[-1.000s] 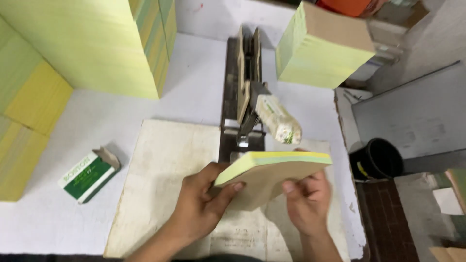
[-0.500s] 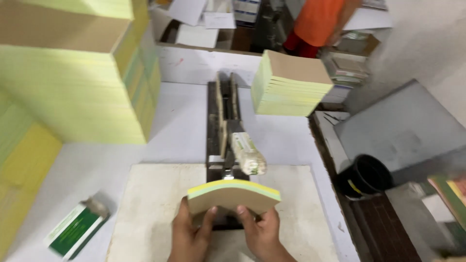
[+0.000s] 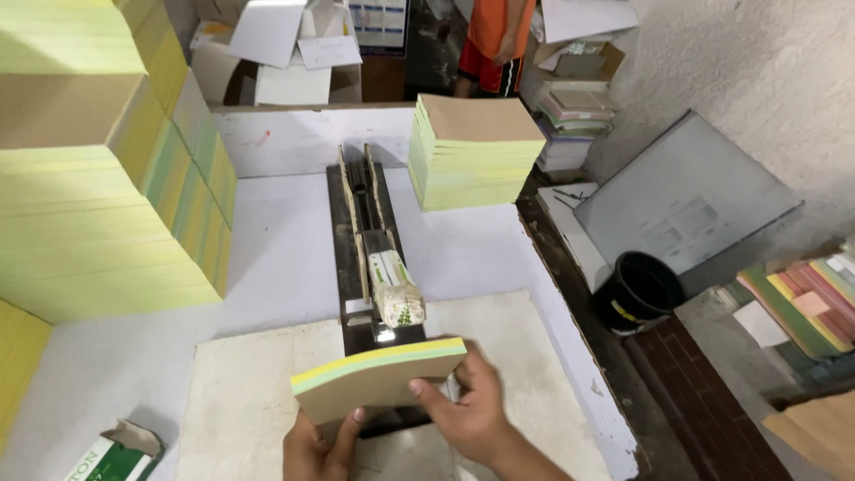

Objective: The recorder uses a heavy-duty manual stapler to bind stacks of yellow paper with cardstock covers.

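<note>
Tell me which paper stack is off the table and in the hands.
The thin brown-covered pad with yellow-green page edges, gripped by left hand and right hand. The thicker brown-topped stack and the big stacks at left rest on the table.

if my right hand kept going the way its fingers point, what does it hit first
Your right hand points left across the paper pad; beyond the pad it already grips, it would probably meet your left hand first, though depth is unclear.
</note>
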